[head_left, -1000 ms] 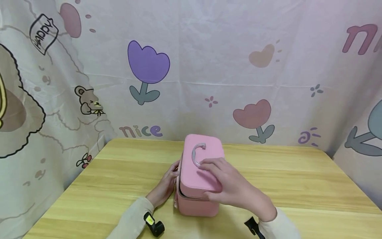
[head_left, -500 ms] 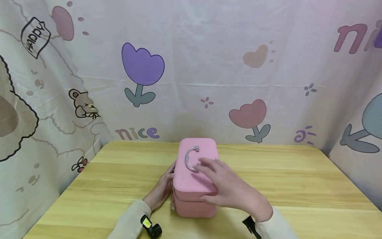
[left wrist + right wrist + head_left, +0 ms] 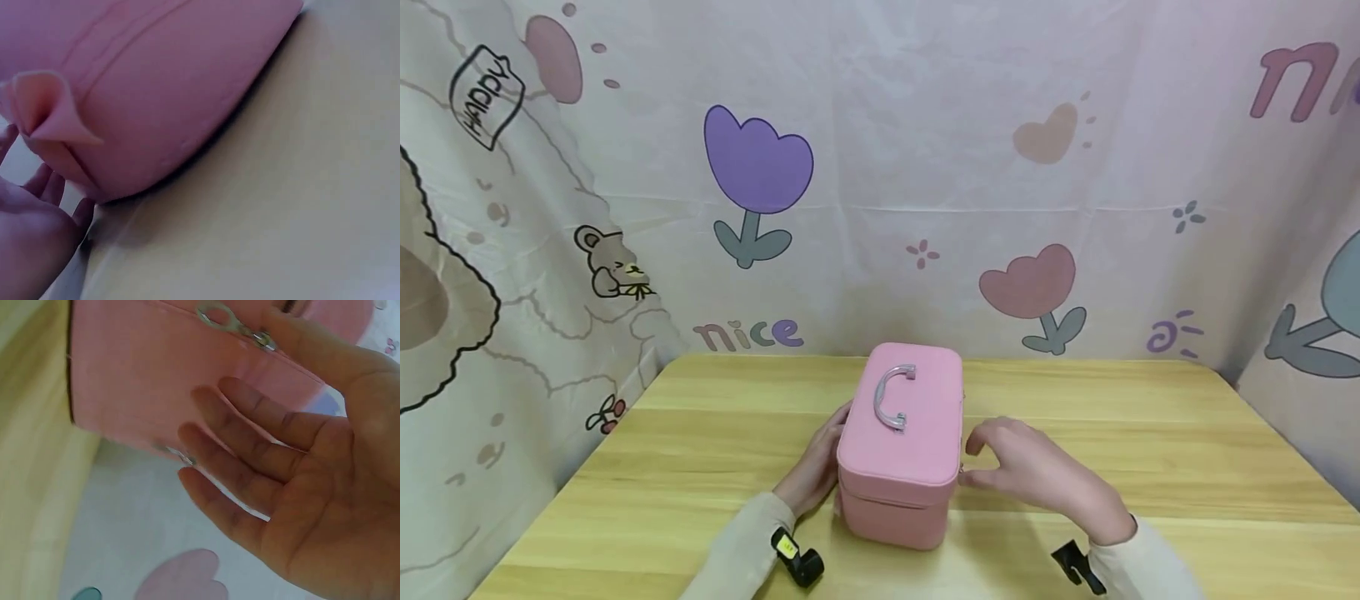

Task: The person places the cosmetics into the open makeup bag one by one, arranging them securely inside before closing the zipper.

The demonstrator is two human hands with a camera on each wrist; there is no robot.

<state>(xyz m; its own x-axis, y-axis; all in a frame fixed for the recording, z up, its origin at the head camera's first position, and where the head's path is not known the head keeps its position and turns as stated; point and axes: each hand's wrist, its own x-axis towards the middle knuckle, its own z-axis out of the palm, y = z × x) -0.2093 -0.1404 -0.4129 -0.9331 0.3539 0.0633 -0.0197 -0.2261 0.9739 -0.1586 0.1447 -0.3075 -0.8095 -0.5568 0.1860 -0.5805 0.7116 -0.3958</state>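
Observation:
A pink zippered cosmetic case stands upright on the table, its lid down and a silver handle on top. Against the case's left side rests my left hand, its far fingers partly hidden behind it. The left wrist view shows that hand beside a folded pink flap low on the case. My right hand is at the right side, fingers bent loosely and holding nothing. In the right wrist view its thumb is right by a metal zipper pull; a second zipper pull shows near the fingertips.
The wooden table extends to both sides of the case. A printed cloth backdrop with flowers and hearts hangs behind it and along the sides. Each wrist wears a black camera mount, the left one beside the sleeve.
The raised lid has come down onto the case. My right hand has left the lid's top and moved to the right side by the zipper. The case has turned slightly; the left hand stays against it.

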